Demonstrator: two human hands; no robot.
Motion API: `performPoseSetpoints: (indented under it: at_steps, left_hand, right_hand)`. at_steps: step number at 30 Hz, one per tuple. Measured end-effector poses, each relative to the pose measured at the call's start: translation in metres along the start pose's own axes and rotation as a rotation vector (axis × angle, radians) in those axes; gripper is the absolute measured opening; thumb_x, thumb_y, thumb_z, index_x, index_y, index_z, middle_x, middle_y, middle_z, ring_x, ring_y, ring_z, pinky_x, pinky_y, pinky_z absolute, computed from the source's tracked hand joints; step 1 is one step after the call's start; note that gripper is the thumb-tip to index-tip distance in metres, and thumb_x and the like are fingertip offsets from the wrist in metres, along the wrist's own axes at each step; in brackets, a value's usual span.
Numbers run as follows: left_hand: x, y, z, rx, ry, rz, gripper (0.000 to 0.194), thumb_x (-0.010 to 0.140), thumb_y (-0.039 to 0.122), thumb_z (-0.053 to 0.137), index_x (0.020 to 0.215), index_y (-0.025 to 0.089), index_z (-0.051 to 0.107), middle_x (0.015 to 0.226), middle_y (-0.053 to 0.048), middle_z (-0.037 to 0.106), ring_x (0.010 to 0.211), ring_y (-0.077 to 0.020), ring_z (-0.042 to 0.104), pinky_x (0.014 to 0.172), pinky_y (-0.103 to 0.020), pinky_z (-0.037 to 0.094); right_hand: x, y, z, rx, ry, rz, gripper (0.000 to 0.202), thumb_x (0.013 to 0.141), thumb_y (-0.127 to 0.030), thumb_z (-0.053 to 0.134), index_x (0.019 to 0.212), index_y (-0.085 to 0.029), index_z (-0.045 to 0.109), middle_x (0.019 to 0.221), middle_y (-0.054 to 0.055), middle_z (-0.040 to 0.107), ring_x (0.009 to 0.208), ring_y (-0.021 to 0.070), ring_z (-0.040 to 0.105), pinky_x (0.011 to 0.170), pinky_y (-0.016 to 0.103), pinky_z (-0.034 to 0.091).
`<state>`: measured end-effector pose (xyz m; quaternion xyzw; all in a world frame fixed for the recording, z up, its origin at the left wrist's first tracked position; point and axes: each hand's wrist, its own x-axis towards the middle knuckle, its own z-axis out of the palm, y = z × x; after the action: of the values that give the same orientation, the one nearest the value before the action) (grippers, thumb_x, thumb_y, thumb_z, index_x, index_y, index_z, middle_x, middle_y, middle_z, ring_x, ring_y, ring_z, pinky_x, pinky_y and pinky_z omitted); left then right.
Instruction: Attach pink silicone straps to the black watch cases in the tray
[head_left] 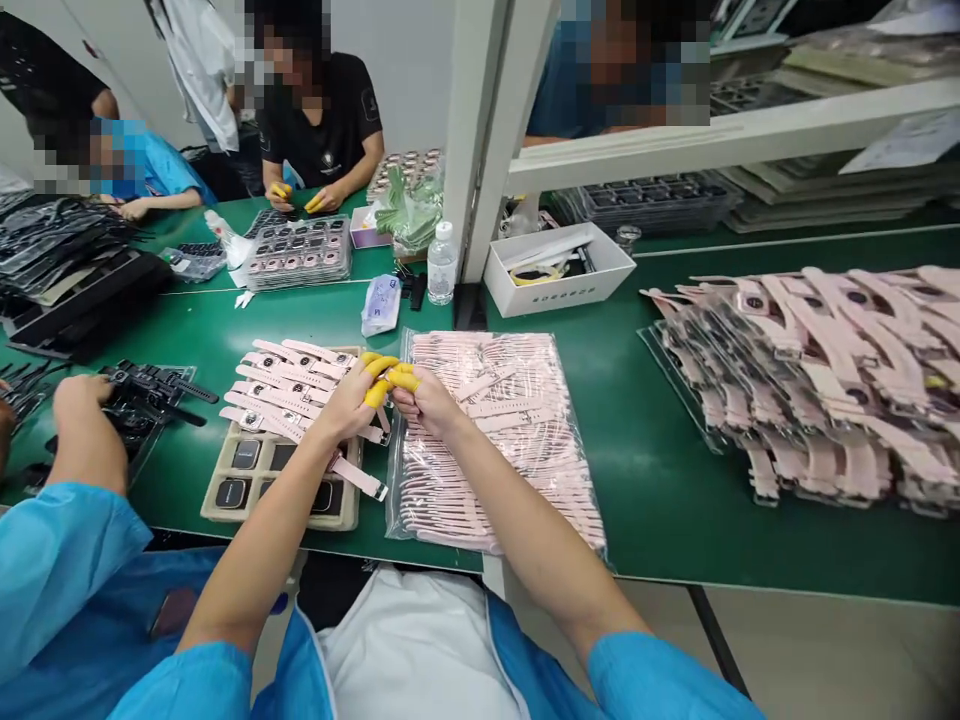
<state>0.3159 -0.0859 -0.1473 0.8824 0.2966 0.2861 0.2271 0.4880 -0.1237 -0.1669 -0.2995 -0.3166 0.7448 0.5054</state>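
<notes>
the left hand (346, 400) and the right hand (429, 400) meet just above the middle of the green bench (660, 460), fingertips touching, several of them capped in yellow finger cots (386, 375). both sets of fingers are curled in close around something small and pink; it looks like a watch strap or a watch, but the hands hide most of it, so which one cannot be told.

directly under the right hand, running toward 6 o'clock, lies a clear bag of pink straps (495, 440), flat on the bench. at 9 o'clock from the hands sits a beige tray (262, 480) with dark square watch faces in its pockets, and a row of pink watches (289, 390) lies across its far half, touching the left hand's side.

further toward 9 o'clock another person's hand (82, 400) in a blue sleeve rests on a tray of black watches (150, 395). at 3 o'clock, well apart, a big heap of bagged pink watches (817, 380) covers the bench's right end. at 12 o'clock stand a water bottle (442, 262) and, to its right, a white box (559, 268). toward 11 o'clock a tray of watch bodies (300, 252) sits before a seated person in black, whose fingers also wear yellow cots.
</notes>
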Motion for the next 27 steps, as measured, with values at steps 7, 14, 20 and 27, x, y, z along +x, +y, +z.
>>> performPoseSetpoints:
  at_steps: [7, 14, 20, 27]
  left_hand:
    - [0.006, 0.003, 0.006, -0.019, 0.100, 0.048, 0.045, 0.103, 0.023, 0.043, 0.147, 0.020, 0.049, 0.129, -0.013, 0.061, 0.121, -0.0237, 0.061, 0.107, -0.041, 0.053]
    - [0.024, 0.038, -0.037, 0.325, -0.016, -0.048, 0.052, 0.099, 0.010, 0.039, 0.150, 0.014, 0.045, 0.133, -0.017, 0.062, 0.120, -0.0278, 0.064, 0.102, -0.042, 0.055]
    - [0.006, 0.048, -0.105, 0.596, -0.307, -0.179, 0.037, 0.099, 0.016, 0.049, 0.134, 0.015, 0.061, 0.111, -0.012, 0.072, 0.099, -0.0241, 0.069, 0.085, -0.033, 0.055]
    - [-0.038, 0.049, -0.137, 0.894, -0.436, -0.245, 0.031, 0.091, 0.010, 0.048, 0.102, 0.018, 0.076, 0.090, -0.010, 0.072, 0.092, -0.0257, 0.067, 0.083, -0.036, 0.050]
  right_hand:
    - [-0.001, 0.002, -0.004, -0.355, 0.137, -0.358, 0.045, 0.082, -0.063, 0.075, 0.087, -0.023, 0.056, 0.058, -0.008, 0.046, 0.050, 0.0103, 0.037, 0.048, 0.024, 0.031]
    - [-0.009, 0.008, -0.012, -0.711, 0.254, -0.553, 0.042, 0.096, -0.066, 0.057, 0.095, -0.025, 0.065, 0.066, -0.004, 0.047, 0.060, 0.0156, 0.042, 0.059, 0.029, 0.037]
    - [-0.013, 0.012, -0.004, -1.057, 0.153, -0.635, 0.036, 0.098, -0.057, 0.055, 0.099, -0.024, 0.070, 0.077, 0.003, 0.063, 0.065, 0.0188, 0.054, 0.065, 0.032, 0.043]
    - [-0.012, 0.031, 0.001, -1.228, -0.037, -0.659, 0.039, 0.101, -0.052, 0.052, 0.109, -0.023, 0.077, 0.094, 0.012, 0.077, 0.076, 0.0238, 0.068, 0.068, 0.034, 0.048]
